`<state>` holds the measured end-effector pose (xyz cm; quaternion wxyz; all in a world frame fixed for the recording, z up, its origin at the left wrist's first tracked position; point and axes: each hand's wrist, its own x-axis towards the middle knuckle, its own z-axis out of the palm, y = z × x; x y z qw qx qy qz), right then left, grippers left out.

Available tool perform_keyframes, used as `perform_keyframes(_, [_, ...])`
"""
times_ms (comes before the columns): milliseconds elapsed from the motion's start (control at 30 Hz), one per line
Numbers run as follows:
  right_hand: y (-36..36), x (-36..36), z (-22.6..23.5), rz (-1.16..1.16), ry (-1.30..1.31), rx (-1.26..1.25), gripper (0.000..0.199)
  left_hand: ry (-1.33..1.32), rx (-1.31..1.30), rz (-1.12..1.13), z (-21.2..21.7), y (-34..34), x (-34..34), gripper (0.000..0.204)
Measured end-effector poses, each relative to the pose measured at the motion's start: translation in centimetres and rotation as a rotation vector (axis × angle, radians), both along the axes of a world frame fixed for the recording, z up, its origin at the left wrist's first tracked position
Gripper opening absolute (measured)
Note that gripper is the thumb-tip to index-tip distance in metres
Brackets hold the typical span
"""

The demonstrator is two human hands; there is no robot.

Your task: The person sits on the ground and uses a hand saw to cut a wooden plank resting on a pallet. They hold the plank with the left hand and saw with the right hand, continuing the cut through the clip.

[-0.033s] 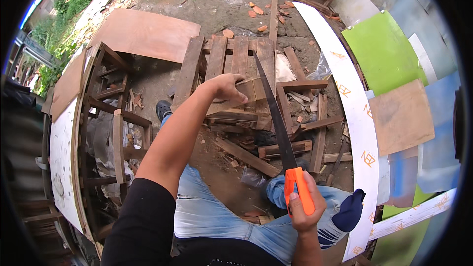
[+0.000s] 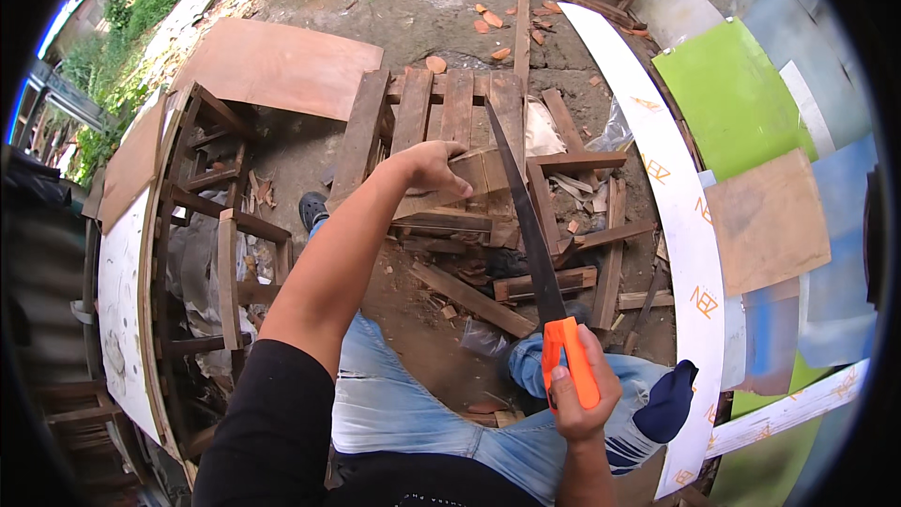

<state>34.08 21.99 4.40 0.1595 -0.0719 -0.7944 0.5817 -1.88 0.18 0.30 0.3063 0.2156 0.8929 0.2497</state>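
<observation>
An orange-handled handsaw (image 2: 527, 225) is in my right hand (image 2: 587, 399), whose fingers are wrapped round the handle. Its dark blade points up and away, tapering to a tip above the slatted wooden stand (image 2: 457, 103). My left hand (image 2: 430, 169) is closed on a short wooden block (image 2: 483, 169) at the near end of that stand. The blade passes along the right end of the block; whether its teeth touch the wood I cannot tell. My thumb lies on the block's near side, and the other fingertips are partly hidden.
Loose wood offcuts (image 2: 469, 299) and scraps litter the ground below and right of the stand. A wooden frame (image 2: 228, 263) stands at left, near a brown plywood sheet (image 2: 277, 66). Along the right runs a long white board (image 2: 676, 197), beside a green panel (image 2: 732, 99).
</observation>
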Motion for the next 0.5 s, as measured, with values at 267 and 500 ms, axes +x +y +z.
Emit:
perform_keyframes(267, [0.7,-0.1,-2.1,-0.048,-0.056,-0.228,0.051,0.080,0.003,-0.031,0.4,0.7,0.5,0.084])
perform_keyframes(500, [0.6,0.3,-2.1,-0.069,-0.059,-0.272,0.056,0.473,-0.085,-0.016,0.7,2.8,2.3,0.078])
